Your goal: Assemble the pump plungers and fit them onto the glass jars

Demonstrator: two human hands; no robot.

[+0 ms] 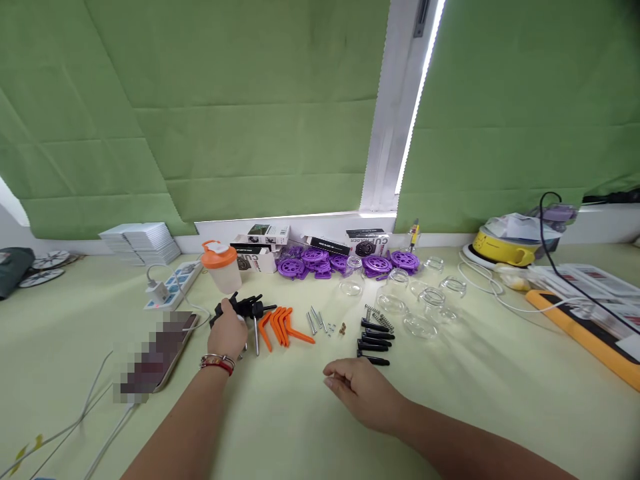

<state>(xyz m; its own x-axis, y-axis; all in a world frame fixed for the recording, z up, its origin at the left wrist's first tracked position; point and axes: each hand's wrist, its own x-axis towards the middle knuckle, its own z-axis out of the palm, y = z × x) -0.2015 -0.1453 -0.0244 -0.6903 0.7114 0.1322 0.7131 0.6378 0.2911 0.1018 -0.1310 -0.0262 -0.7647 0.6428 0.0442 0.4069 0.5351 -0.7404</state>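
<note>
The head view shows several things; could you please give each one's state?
Left hand, curled over black parts, hold unclear
Right hand, fingers bent, nothing visibly held
Bottle, upright, lidded
Phone, lying, cabled
Charger, plugged in
Blinds, lowered
Purple parts, piled
Orange parts, bunched
Springs, loose

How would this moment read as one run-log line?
left hand: on black parts | right hand: half-curled, near black rods | orange pieces: between hands

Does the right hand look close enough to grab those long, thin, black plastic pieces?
Yes, most likely. The right hand is right beside the long, thin, black plastic pieces, and nothing seems to cover the nearest one or block the way to it.
</note>
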